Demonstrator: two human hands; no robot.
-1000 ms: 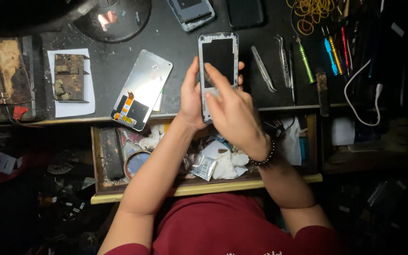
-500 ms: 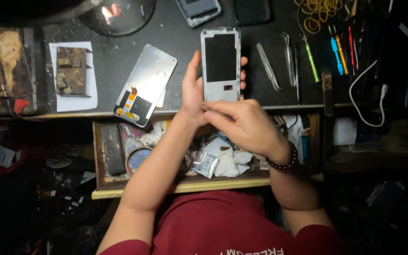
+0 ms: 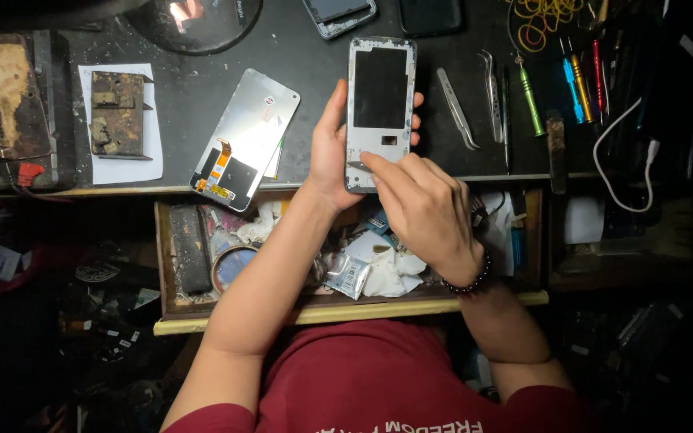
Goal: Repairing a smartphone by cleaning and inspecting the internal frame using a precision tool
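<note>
Gripping the phone frame (image 3: 381,108) by its edges above the worktop (image 3: 186,88): left hand (image 3: 332,152). Right hand (image 3: 423,212), fingertips pinching its lower end. Silver foil packet (image 3: 348,277) in drawer (image 3: 338,309) below frame; detached screen panel (image 3: 244,138) left of frame.

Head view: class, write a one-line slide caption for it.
Left hand holds a phone frame upright over a dark bench; right hand fingers its lower edge, above an open drawer.

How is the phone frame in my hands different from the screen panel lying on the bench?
The phone frame is held upright off the bench by the left hand, with the right hand touching its lower edge; the screen panel lies tilted on the bench, untouched. The frame shows a dark middle with a pale rim; the panel shows a silvery back with an orange flex cable. Both are flat, phone-sized rectangles.
</note>
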